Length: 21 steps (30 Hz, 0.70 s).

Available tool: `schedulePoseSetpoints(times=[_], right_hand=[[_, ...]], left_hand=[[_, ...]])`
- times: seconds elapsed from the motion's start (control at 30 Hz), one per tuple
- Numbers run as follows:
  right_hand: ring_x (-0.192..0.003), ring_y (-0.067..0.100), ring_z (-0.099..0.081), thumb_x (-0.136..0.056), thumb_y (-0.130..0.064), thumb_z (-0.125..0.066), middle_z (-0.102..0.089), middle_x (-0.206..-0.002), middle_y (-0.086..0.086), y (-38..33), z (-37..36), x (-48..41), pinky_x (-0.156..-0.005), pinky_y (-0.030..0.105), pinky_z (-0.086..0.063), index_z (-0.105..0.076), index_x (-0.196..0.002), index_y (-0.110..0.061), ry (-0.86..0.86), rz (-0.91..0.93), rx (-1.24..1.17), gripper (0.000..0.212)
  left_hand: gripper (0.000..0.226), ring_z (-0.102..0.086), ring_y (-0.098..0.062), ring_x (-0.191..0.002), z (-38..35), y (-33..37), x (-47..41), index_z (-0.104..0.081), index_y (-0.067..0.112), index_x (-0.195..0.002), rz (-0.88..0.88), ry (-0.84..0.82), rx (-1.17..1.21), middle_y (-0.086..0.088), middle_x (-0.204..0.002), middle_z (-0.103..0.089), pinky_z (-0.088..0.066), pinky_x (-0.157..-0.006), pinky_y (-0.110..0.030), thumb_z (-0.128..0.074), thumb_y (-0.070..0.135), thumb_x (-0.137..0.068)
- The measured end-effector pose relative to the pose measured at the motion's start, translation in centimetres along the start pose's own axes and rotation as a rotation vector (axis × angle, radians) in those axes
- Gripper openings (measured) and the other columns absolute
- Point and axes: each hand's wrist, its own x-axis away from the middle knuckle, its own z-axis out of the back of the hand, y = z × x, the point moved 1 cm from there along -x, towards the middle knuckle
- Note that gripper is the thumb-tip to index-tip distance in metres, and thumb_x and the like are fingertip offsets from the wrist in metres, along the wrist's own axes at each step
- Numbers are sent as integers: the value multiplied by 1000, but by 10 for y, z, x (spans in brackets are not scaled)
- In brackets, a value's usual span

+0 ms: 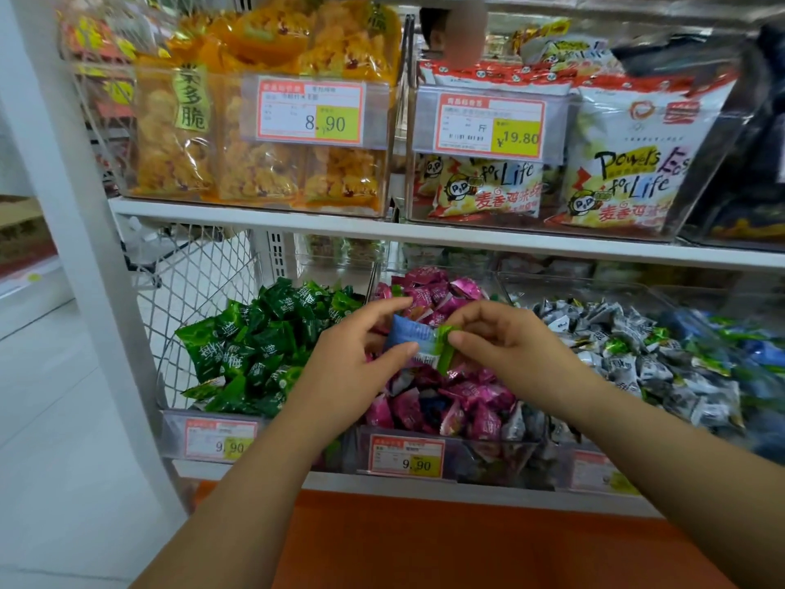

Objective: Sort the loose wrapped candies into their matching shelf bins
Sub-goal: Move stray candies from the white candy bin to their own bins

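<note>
My left hand (354,359) pinches a blue wrapped candy (408,334) between thumb and fingers. My right hand (507,340) pinches the green end of that same wrapper (446,350) from the other side. Both hands hover over the clear bin of pink candies (450,401) on the lower shelf. A bin of green candies (259,346) sits to its left. To the right lies a bin of grey-and-white candies (628,359), with blue candies (760,350) at the far right. A few dark and grey pieces lie among the pink ones.
Price tags (405,456) front the clear bins. The upper shelf (424,233) carries bins of orange snack packs (263,121) and white chip bags (616,163). A white post (85,248) and wire mesh (199,291) stand at left. An orange ledge (467,542) runs below.
</note>
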Motion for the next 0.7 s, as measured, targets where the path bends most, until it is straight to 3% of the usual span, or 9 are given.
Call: schedulePoseSetpoints(times=[0.1,0.2,0.27,0.4,0.5,0.7], right_hand=[[-83,7,-69,-92,-16,-57,-70,-95,-1,10,-1,2,-77,22,-55,-59,-101,-21,-88,-70,32,10],[-99,-2,-61,-96,-21,-53,-66,-114,-7,22,-10,3,-84,11,-48,-56,-120,-25,-331,-19,439,25],[-102,3,-60,-98,-24,-48,-64,-119,-6,25,-16,1,-82,13,-46,-53,-129,-22,-453,41,663,31],[-98,9,-61,-100,-24,-44,-66,-117,-2,24,-12,-7,-83,22,-46,-58,-125,-18,-539,28,828,29],[-100,5,-60,-101,-22,-43,-65,-118,-4,23,-5,-8,-84,16,-45,-58,-125,-17,-584,9,847,29],[-71,-9,-48,-97,-22,-51,-67,-112,-2,23,-8,-14,-63,-2,-36,-64,-119,-14,-497,10,853,27]], left_hand=[[42,-58,3,-103,4,-4,-1,-50,48,-121,12,41,-5,18,-120,-57,-47,-79,-10,-64,26,-89],[41,-56,7,-101,10,-9,-1,-49,49,-119,27,79,-27,19,-119,-56,-45,-74,-3,-64,24,-89],[41,-53,10,-100,13,-11,1,-47,50,-118,33,84,-48,22,-118,-53,-44,-74,-3,-63,25,-90],[40,-55,-4,-111,19,-14,6,-48,48,-121,47,84,-76,19,-123,-53,-50,-89,-29,-63,27,-90],[40,-56,-10,-113,23,-16,7,-48,49,-121,55,91,-65,16,-124,-54,-54,-87,-43,-63,28,-90],[43,-52,-12,-120,26,-18,6,-49,37,-131,64,85,-108,10,-131,-53,-50,-95,-46,-62,28,-91]])
